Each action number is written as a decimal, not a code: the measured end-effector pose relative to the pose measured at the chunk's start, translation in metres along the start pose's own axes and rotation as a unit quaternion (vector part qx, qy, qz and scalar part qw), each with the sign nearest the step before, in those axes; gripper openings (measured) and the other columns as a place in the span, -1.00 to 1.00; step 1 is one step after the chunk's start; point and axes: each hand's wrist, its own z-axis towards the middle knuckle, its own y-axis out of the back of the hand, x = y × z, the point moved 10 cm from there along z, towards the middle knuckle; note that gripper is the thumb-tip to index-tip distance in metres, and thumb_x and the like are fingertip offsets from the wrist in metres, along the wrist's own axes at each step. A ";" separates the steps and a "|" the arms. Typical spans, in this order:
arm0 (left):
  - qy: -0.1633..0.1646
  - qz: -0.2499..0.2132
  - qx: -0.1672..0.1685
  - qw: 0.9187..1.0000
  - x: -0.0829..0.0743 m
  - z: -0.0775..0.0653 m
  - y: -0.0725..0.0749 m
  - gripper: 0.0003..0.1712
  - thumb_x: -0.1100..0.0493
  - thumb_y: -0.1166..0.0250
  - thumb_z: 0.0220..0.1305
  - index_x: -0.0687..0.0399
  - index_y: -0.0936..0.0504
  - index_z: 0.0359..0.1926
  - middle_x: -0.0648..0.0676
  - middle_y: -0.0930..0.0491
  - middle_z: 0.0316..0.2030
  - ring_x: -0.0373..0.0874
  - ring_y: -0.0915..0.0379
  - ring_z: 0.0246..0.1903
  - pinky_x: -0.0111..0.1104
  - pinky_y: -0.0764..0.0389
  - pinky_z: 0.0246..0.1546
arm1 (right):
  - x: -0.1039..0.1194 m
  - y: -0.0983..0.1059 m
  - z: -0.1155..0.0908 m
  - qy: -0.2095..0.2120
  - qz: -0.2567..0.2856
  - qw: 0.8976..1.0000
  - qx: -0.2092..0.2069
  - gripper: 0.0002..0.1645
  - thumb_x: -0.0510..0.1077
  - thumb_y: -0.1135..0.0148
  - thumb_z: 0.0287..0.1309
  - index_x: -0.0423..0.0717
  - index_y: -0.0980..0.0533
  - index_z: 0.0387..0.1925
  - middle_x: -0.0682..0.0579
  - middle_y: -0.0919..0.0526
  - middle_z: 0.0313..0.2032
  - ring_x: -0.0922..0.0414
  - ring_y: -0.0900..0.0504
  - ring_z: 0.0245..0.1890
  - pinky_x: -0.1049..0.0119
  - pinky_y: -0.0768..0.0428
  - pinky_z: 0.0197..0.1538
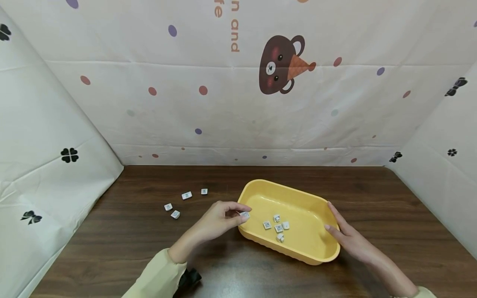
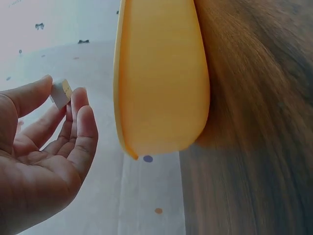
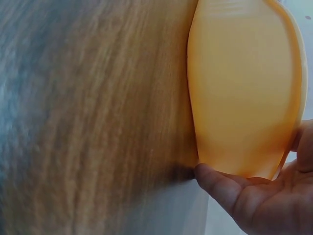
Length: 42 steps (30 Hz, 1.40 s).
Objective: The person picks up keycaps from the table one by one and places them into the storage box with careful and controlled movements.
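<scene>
My left hand [image 1: 220, 219] pinches a small white block [image 1: 244, 215] between thumb and fingers above the left rim of a yellow tray [image 1: 298, 192]. The left wrist view shows that block [image 2: 61, 93] raised at the fingertips, apart from the tray wall. My right hand [image 1: 350, 238] grips the tray's right end, with its thumb over the rim and a finger reaching under the outer wall [image 3: 239, 98]. Several white blocks [image 1: 278, 228] lie loosely grouped inside the tray, some with dark printed marks.
To the left of the tray, several more white blocks [image 1: 186, 195] lie scattered on the dark wooden table [image 1: 123, 231]. Behind the table rises a white patterned cloth [image 1: 179, 111], and more cloth stands along both sides.
</scene>
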 end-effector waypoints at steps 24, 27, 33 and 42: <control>-0.020 0.042 -0.003 0.999 -0.007 0.035 -0.027 -0.72 0.18 -0.22 0.21 0.22 -0.62 -0.09 0.08 -0.63 -0.19 -0.17 -0.51 -0.31 -0.49 -0.48 -0.30 | 0.003 0.001 0.002 0.019 -0.037 0.999 -0.001 -0.15 0.02 0.11 0.34 0.00 0.36 0.41 -0.27 0.32 0.38 -0.29 0.21 0.30 0.83 -0.03 -0.10; -0.023 0.043 -0.009 0.999 -0.006 0.039 -0.030 -0.72 0.19 -0.23 0.20 0.23 -0.62 -0.09 0.09 -0.63 -0.18 -0.16 -0.51 -0.31 -0.50 -0.48 -0.30 | 0.004 0.000 0.001 0.018 -0.040 0.999 -0.002 -0.15 0.02 0.11 0.34 0.01 0.36 0.41 -0.27 0.31 0.38 -0.29 0.21 0.30 0.82 -0.05 -0.09; -0.001 0.048 -0.012 0.999 -0.003 0.047 -0.037 -0.72 0.19 -0.24 0.19 0.22 -0.62 -0.09 0.06 -0.62 -0.19 -0.21 -0.49 -0.33 -0.50 -0.47 -0.33 | 0.003 0.000 0.002 0.012 -0.039 0.999 0.001 -0.15 0.03 0.11 0.34 0.02 0.36 0.41 -0.27 0.32 0.38 -0.28 0.21 0.31 0.81 -0.06 -0.08; -0.003 0.066 -0.006 0.998 -0.005 0.057 -0.044 -0.70 0.19 -0.22 0.21 0.25 -0.60 -0.07 0.08 -0.62 -0.17 -0.21 -0.47 -0.32 -0.51 -0.46 -0.32 | 0.003 0.001 0.001 0.012 -0.039 0.999 -0.001 -0.14 0.03 0.11 0.34 0.01 0.36 0.41 -0.26 0.32 0.38 -0.28 0.21 0.31 0.80 -0.07 -0.08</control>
